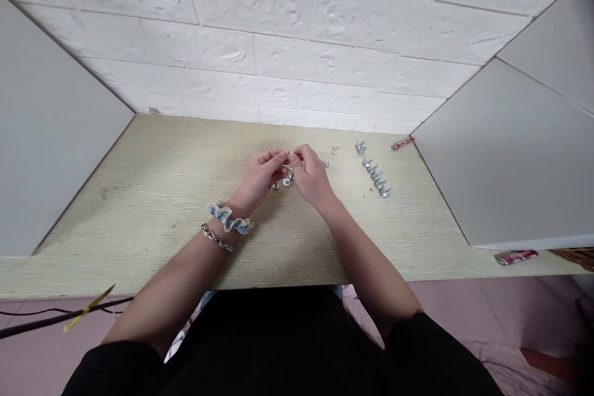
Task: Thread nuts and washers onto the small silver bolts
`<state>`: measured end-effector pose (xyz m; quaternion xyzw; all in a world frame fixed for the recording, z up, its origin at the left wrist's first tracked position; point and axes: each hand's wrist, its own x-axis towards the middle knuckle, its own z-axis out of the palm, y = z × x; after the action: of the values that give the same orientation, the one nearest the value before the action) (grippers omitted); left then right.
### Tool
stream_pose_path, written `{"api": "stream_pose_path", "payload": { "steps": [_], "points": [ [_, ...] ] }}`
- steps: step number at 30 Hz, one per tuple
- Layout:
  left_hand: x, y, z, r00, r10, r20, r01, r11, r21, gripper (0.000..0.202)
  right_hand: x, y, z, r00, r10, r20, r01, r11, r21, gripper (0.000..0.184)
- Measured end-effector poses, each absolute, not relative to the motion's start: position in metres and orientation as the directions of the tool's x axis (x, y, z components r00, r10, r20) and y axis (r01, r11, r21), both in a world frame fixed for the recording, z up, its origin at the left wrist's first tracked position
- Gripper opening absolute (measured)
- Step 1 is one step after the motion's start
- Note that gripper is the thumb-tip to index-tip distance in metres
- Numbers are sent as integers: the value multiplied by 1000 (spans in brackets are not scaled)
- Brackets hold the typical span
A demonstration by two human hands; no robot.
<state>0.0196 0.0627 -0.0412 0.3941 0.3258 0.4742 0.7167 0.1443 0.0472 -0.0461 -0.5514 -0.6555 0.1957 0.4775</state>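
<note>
My left hand (263,174) and my right hand (310,174) meet above the table, thumbs and fingers pinched together. Between the fingertips is a small silvery metal fastener (288,155); its exact kind is too small to make out. Just below the hands lie a flat washer (287,182) and a small bolt (276,185). Another metal piece (291,174) shows by my right fingers, partly hidden. Beyond my right hand are a nut (327,164) and a few loose screws (335,150).
Several bolts fitted with washers (377,178) stand in a slanting row on the right of the pale wooden table (176,198). A red tube-like object (401,143) lies by the right panel (501,154), another (516,257) near the front edge. A white brick-patterned wall (278,68) closes the back.
</note>
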Motion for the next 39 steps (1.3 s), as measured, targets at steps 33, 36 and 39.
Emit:
{"api": "stream_pose_path", "payload": {
  "steps": [33,36,39],
  "points": [
    [21,59,-37,401,914,-69,-376,233,897,18,148,40,-39,129,940,317,538,202,-818,50],
    [21,59,-38,401,913,-71,-369,232,900,19,148,41,-38,111,926,360,566,238,-789,44],
    [20,60,-40,423,903,-69,-385,248,889,21,147,42,-37,77,902,424,574,308,-759,34]
  ]
}}
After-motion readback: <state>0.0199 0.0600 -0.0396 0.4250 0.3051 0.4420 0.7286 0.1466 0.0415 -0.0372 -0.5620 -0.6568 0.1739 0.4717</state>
